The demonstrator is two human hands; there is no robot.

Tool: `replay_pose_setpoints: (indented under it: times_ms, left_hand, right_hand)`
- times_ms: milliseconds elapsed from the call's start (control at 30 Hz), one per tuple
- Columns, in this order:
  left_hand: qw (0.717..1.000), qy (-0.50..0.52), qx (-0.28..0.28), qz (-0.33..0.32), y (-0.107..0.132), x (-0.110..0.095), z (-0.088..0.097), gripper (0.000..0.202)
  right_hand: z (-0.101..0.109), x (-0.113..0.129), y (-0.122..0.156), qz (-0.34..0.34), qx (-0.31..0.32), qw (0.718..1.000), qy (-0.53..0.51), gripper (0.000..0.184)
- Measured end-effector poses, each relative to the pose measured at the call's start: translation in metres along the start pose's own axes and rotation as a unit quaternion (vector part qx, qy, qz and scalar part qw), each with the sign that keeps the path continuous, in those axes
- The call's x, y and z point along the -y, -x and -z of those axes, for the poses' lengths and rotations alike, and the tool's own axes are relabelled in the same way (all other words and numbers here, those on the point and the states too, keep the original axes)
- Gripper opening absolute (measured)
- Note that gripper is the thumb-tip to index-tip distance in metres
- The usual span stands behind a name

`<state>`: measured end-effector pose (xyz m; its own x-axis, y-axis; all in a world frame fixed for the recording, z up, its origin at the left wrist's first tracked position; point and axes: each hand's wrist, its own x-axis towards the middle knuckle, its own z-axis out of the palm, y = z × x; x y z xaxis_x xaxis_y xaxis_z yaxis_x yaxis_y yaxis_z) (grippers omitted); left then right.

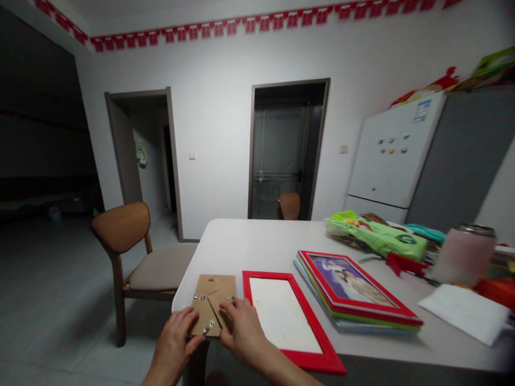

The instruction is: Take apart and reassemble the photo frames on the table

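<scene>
A brown picture frame backing board lies at the near left corner of the white table. Metal clips sit along its edges, and a slanted slit crosses its middle. My left hand grips its lower left edge, the thumb near the bottom clip. On the right side, the curled fingers of my right hand hold the board's edge. Close to my right hand lies a red picture frame with an off-white area inside its border. My right forearm passes over its lower left part.
Several stacked picture frames stand to the right, a wedding photo on top. Beyond them are a green packet, a pinkish jar and white paper. A wooden chair stands left of the table; a fridge stands behind.
</scene>
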<state>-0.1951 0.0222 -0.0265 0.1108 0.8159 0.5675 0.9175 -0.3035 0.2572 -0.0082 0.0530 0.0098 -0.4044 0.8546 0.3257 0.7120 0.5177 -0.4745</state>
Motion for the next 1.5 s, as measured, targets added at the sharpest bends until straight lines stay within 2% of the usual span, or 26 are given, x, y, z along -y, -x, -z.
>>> replay_pose_setpoints:
  times_ms: [100, 200, 300, 400, 533, 733, 900, 1067, 1267, 1500]
  left_hand:
    - [0.999, 0.02, -0.031, -0.027, -0.007, -0.011, 0.007, 0.035]
    - [0.998, 0.049, -0.026, -0.043, -0.017, -0.043, 0.012, 0.039]
    - [0.995, 0.087, 0.027, -0.048, -0.026, -0.084, 0.005, 0.04]
    - [0.987, 0.118, 0.097, -0.045, -0.032, -0.121, -0.01, 0.043]
    - [0.978, 0.14, 0.154, -0.019, -0.035, -0.145, -0.027, 0.042]
    - [0.976, 0.123, 0.182, -0.006, -0.039, -0.143, -0.035, 0.028]
    - [0.972, 0.101, 0.213, -0.005, -0.041, -0.143, -0.03, 0.023]
    - [0.967, 0.139, 0.213, -0.019, -0.033, -0.146, -0.03, 0.038]
    - [0.966, 0.149, 0.211, -0.019, -0.029, -0.142, -0.034, 0.058]
    - [0.964, 0.155, 0.217, -0.022, -0.03, -0.138, -0.03, 0.061]
  right_hand:
    - [0.018, -0.006, 0.002, 0.004, -0.041, 0.997, -0.063, 0.046]
    - [0.048, -0.02, 0.016, 0.021, -0.056, 0.995, -0.081, 0.043]
    - [0.076, -0.046, 0.038, -0.007, -0.041, 0.996, -0.073, 0.041]
    - [0.095, -0.074, 0.058, -0.042, -0.025, 0.998, -0.048, 0.038]
    - [0.102, -0.1, 0.071, -0.065, -0.007, 0.998, -0.018, 0.035]
    - [0.084, -0.118, 0.067, -0.058, -0.02, 0.997, 0.045, 0.037]
    - [0.079, -0.116, 0.067, -0.052, -0.015, 0.995, 0.084, 0.035]
    - [0.083, -0.115, 0.062, -0.027, -0.008, 0.996, 0.085, 0.034]
    - [0.082, -0.13, 0.037, -0.064, -0.039, 0.986, 0.146, 0.033]
    - [0.08, -0.137, 0.015, -0.072, -0.024, 0.985, 0.155, 0.028]
